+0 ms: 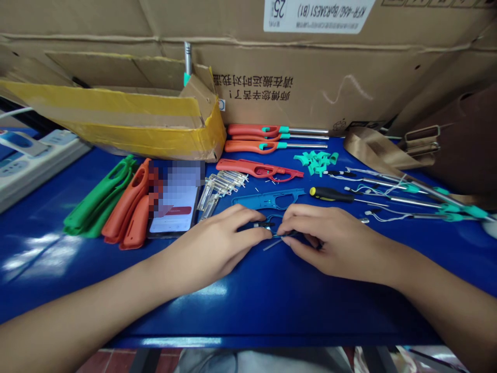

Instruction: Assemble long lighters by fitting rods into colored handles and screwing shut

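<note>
My left hand (223, 241) has its thumb and index finger closed on the edges of a lighter casing half. A blue rim of that casing (276, 217) shows between my hands, with a small black and silver part (263, 225) inside it. My right hand (330, 238) meets it from the other side, fingertips pinched at a thin wire (276, 236); its fingers hide much of the work. A clear thin strip (272, 245) lies just below. Right behind my hands rests another blue casing half (269, 199), near a yellow-black screwdriver (332, 194).
Red lighters (254, 147), a red casing (252, 168), green clips (318, 160) and clear fuel tanks (221, 186) lie behind. Metal tubes with wires (411, 200) are at right. Green casings (101, 199), orange casings (132, 207) and a phone (173, 207) sit left, before a cardboard box (147, 134).
</note>
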Action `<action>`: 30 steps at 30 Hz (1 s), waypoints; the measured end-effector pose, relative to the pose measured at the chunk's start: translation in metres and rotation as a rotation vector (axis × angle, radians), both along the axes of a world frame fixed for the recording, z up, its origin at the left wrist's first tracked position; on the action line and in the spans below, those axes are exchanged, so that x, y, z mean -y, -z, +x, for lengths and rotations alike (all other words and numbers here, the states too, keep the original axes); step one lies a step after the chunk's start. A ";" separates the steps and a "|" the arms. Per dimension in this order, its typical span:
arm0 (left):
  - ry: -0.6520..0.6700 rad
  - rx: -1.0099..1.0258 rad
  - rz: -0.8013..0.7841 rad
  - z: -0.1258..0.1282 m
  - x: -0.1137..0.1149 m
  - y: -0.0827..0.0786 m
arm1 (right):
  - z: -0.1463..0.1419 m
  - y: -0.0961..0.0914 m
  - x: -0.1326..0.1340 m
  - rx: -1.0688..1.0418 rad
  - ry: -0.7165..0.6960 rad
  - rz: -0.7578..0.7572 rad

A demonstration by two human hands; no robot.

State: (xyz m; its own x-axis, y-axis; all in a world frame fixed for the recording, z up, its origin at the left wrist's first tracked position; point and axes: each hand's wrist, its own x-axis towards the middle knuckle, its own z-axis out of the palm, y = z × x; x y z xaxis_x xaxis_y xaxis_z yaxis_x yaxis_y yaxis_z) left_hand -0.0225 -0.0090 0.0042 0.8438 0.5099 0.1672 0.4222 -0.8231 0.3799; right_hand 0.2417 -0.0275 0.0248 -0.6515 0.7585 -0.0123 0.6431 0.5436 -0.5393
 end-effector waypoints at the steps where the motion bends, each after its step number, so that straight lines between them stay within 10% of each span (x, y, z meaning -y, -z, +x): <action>1: 0.000 -0.001 0.002 0.000 0.000 0.000 | 0.000 0.000 0.000 0.000 0.002 -0.004; 30: -0.041 0.044 0.030 0.002 -0.003 -0.006 | 0.008 -0.010 -0.005 0.036 0.007 0.069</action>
